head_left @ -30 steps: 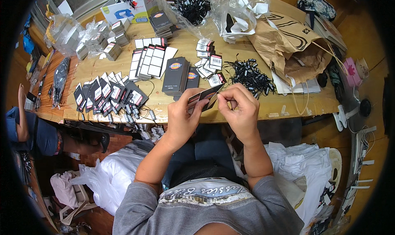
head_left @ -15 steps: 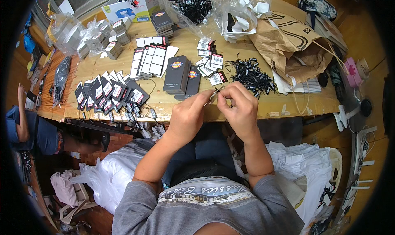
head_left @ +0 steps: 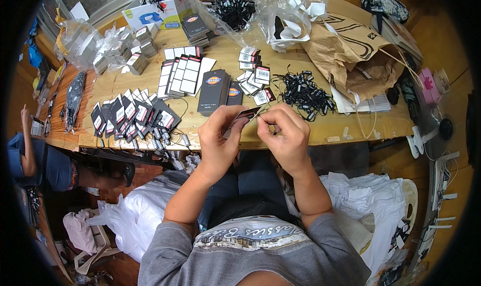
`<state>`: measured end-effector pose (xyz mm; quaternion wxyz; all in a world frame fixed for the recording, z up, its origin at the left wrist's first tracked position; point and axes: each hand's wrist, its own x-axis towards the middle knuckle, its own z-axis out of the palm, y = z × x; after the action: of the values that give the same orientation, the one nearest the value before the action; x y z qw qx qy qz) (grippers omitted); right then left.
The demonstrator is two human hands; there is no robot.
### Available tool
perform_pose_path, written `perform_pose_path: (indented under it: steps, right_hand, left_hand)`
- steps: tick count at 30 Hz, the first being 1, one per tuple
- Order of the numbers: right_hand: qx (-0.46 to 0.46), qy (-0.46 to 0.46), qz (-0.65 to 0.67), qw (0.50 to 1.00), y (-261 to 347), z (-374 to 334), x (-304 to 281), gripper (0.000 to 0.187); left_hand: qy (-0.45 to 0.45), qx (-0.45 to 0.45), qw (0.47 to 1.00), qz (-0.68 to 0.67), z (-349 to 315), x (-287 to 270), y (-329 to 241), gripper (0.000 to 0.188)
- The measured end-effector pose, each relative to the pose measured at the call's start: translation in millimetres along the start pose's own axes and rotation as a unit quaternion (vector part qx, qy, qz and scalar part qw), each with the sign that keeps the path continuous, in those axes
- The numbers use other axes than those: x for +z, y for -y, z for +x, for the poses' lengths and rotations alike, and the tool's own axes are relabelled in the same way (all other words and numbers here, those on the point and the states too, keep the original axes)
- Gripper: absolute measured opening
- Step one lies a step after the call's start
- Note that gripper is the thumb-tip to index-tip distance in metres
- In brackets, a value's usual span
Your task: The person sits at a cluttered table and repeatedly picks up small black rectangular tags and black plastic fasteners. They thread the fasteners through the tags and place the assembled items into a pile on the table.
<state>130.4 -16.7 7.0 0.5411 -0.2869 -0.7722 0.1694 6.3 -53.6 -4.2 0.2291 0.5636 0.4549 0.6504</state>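
Note:
My left hand (head_left: 219, 143) grips a dark hang tag (head_left: 245, 114) above the table's front edge, its thin side partly turned up. My right hand (head_left: 286, 135) pinches at the tag's far corner; whatever sits between those fingertips is too small to make out. Just beyond the hands stands a stack of dark grey hang tags (head_left: 211, 98), with a lower dark stack (head_left: 234, 94) beside it. To the right lies a heap of black tag strings (head_left: 302, 94). Left of the hands spreads a pile of stickered tags with strings (head_left: 128, 113).
Cards with white label panels (head_left: 185, 74) and loose barcode-stickered tags (head_left: 261, 75) lie farther back. A brown paper bag (head_left: 345, 48) fills the right side. Bundles in plastic (head_left: 112, 45) and a printed box (head_left: 155, 16) stand back left. Another person (head_left: 42, 158) is at far left.
The hang tag between my hands has turned and shows more of its dark face. My left hand has shifted slightly left and its grip has opened wider around the tag.

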Motion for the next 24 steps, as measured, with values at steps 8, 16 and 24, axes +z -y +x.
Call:
perform_pose_path:
  steps: [8, 16, 24]
  right_hand:
    - [-0.005, 0.016, -0.019, 1.0, 4.2, 2.2, -2.2, 0.014]
    - [0.012, 0.025, -0.024, 0.999, 4.8, 4.3, -4.3, 0.014]
    - [0.088, 0.07, 0.084, 0.99, -3.6, -4.4, -6.1, 0.009]
  left_hand:
    - [0.021, 0.058, 0.996, 0.061, 1.7, -1.7, -1.2, 0.021]
    - [0.067, 0.111, 0.983, 0.13, 3.1, -4.3, -5.1, 0.031]
    - [0.171, -0.017, 0.983, -0.06, 10.2, -20.0, 3.1, 0.02]
